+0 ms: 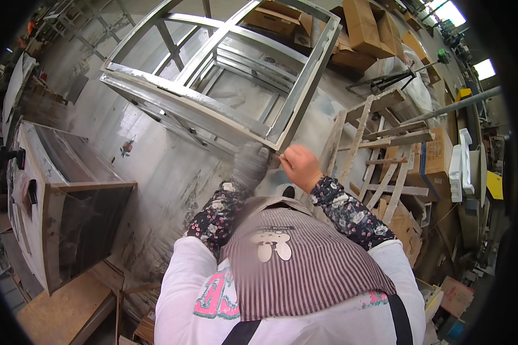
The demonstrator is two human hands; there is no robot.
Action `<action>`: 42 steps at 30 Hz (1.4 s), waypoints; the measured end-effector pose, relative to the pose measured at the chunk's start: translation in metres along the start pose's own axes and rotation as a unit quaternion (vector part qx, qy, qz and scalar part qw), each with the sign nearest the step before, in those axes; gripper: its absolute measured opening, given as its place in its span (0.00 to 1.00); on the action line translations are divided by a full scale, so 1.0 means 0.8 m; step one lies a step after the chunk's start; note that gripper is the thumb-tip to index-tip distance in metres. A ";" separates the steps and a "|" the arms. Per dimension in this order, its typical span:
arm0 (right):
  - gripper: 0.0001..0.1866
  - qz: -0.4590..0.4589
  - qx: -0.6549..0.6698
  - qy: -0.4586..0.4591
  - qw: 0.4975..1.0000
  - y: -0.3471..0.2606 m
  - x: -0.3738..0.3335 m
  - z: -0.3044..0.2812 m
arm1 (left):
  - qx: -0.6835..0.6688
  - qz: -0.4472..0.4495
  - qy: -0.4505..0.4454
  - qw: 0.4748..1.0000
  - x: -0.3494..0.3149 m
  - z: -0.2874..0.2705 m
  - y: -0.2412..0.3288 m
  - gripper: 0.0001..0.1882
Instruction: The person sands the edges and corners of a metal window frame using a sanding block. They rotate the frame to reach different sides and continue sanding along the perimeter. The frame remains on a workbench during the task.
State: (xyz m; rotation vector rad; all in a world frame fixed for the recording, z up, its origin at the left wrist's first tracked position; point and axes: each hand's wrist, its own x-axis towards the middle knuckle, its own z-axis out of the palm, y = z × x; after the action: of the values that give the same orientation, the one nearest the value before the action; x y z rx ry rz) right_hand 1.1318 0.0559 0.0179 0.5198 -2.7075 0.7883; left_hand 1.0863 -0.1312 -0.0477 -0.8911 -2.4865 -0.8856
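Note:
A large silver metal frame [213, 43] of welded bars stands in front of me, its nearest corner right at my hands. My left hand [250, 165], in a grey glove, is closed just under that corner. My right hand [301, 165], bare, is curled in a pinch just right of the corner, its fingertips close to the left hand. Something small may be between the hands, but the fingers hide it. Floral sleeve covers [351, 213] run over both forearms, and a striped apron [305, 264] covers my front.
At left stands a boxy cabinet frame with dark panels [80, 230], near a wooden board [66, 307]. Wooden slat racks [380, 144] lean at right beside cardboard boxes [437, 158]. More cartons [365, 29] are piled beyond the metal frame. The concrete floor [155, 190] is stained white.

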 end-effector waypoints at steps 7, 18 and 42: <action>0.06 0.001 -0.005 -0.011 1.000 -0.003 0.000 -0.006 | -0.021 0.015 0.030 0.999 0.003 -0.001 -0.002 0.08; 0.05 -0.045 -0.073 0.009 0.996 -0.013 0.011 -0.013 | -0.023 0.009 0.027 0.999 -0.002 0.006 -0.002 0.10; 0.06 -0.038 -0.073 -0.006 0.997 -0.010 0.003 0.000 | -0.064 -0.007 0.025 0.998 -0.001 0.000 -0.001 0.07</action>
State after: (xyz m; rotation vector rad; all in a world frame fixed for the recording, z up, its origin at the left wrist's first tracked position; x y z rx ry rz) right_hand 1.1324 0.0488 0.0222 0.5909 -2.7129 0.5654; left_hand 1.0861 -0.1320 -0.0483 -0.8806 -2.4181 -1.0703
